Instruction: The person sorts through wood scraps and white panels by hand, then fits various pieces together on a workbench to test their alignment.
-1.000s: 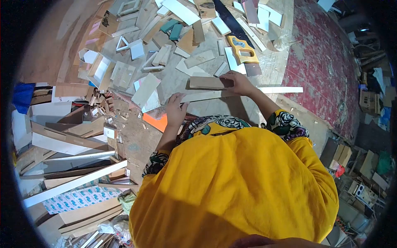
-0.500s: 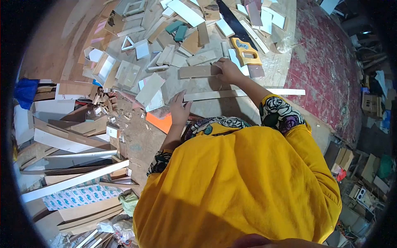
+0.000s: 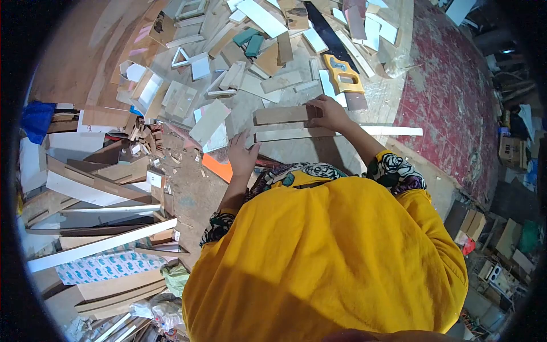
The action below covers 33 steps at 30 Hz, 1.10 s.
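Observation:
My right hand (image 3: pixel 331 114) has its fingers closed around the right end of a short, flat brown wooden board (image 3: pixel 280 115). The board lies just beyond a long, pale wooden strip (image 3: pixel 296 134), nearly parallel to it, and their left ends are about level. My right forearm crosses over the strip, which runs on to the right past the arm. At the strip's left end is my left hand (image 3: pixel 243 157), fingers spread and thumb toward the strip, with nothing held.
Beyond my hands lie a yellow-handled handsaw (image 3: pixel 345 74), two green blocks (image 3: pixel 250 42) and many wood offcuts (image 3: pixel 283 81). An orange piece (image 3: pixel 217 167) is by my left wrist. Planks and boards (image 3: pixel 102 245) are piled on the left. A red, worn panel (image 3: pixel 439 108) extends at right.
My right hand has drawn the short board nearer to me and slightly right, closer to the long strip. My left hand stays at the strip's left end. The view has shifted a little.

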Motion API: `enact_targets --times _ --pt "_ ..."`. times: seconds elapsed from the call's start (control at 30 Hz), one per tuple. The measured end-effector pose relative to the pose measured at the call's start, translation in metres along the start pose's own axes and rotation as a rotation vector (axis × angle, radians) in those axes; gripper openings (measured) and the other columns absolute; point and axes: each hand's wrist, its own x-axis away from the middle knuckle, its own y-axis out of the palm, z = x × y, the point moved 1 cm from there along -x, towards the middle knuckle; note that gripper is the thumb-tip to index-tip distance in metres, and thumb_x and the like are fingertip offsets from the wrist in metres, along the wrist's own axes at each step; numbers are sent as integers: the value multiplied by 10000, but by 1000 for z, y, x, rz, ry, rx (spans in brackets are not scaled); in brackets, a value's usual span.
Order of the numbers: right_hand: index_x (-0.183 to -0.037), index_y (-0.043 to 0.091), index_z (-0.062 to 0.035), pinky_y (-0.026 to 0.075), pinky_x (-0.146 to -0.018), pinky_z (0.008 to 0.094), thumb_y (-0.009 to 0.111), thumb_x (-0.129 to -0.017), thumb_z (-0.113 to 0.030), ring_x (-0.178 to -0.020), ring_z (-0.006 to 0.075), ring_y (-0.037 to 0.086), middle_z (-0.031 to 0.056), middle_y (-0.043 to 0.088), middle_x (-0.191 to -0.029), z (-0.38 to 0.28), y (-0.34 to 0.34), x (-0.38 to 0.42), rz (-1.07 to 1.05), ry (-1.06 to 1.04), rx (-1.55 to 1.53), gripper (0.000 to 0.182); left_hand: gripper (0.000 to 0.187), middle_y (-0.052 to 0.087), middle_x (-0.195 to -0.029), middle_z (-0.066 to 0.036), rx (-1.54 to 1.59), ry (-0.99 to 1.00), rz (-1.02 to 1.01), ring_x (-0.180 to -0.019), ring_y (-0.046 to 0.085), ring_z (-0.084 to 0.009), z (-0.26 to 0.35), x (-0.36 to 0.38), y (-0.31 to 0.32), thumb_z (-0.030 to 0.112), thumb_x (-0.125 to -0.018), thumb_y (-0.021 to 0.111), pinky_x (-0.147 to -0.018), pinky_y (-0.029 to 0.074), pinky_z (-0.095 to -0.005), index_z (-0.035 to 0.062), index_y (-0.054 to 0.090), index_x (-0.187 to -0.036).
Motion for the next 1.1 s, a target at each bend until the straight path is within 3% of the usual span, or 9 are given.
enact_targets --times 0.3,0.4,0.5,0.6,0.8,0.93,1.0,1.1 --pt "-1100 621 -84 468 -841 384 772 -599 -254 -962 324 569 150 572 -1027 -5 2 -6 -73 -64 -11 550 369 613 -914 -128 -118 59 3 -880 547 -319 6 -6 4 232 -657 742 -805 429 -406 44 639 -958" --pt "-1136 598 -99 474 -838 381 761 -603 -187 -966 331 569 140 556 -1060 -3 9 -11 -49 -58 0 564 359 612 -887 -121 -131 61 -18 -865 549 -317 7 -8 5 248 -659 741 -794 429 -407 50 640 -941" --pt "-1073 608 -100 474 -832 389 753 -604 -147 -971 335 567 134 556 -1058 -11 8 -9 -3 5 32 493 342 610 -875 -115 -178 51 -22 -853 551 -316 5 -10 8 255 -663 738 -783 429 -409 49 639 -917" --pt "-972 595 -81 481 -800 377 747 -603 -124 -944 314 584 114 589 -1017 -18 9 -14 -44 51 96 401 323 608 -866 -110 -167 60 3 -844 552 -315 3 -11 9 253 -669 734 -772 430 -410 51 640 -903" --pt "-981 603 -73 490 -745 350 724 -640 -90 -848 262 635 102 660 -871 -2 2 -30 -219 64 -68 362 316 610 -852 -98 -177 28 27 -836 555 -306 6 -9 10 259 -661 741 -763 432 -408 65 641 -889" --pt "-961 623 -72 491 -740 341 719 -655 -88 -849 255 636 107 659 -872 -3 5 -31 -296 41 -108 321 306 612 -832 -89 -140 -3 21 -821 558 -301 5 -5 12 259 -654 747 -759 428 -403 72 636 -870" --pt "-950 637 -72 490 -728 350 713 -643 -102 -832 277 630 110 655 -854 -7 5 -37 -349 131 -127 318 298 612 -818 -85 -111 9 52 -807 560 -296 4 -10 12 257 -648 750 -758 422 -398 80 632 -856" --pt "-956 644 -90 491 -705 363 718 -619 -128 -802 294 615 104 637 -838 -9 9 -31 -219 -77 126 347 298 613 -821 -88 -133 -8 40 -804 558 -294 7 -11 11 258 -646 751 -762 418 -396 84 635 -858"
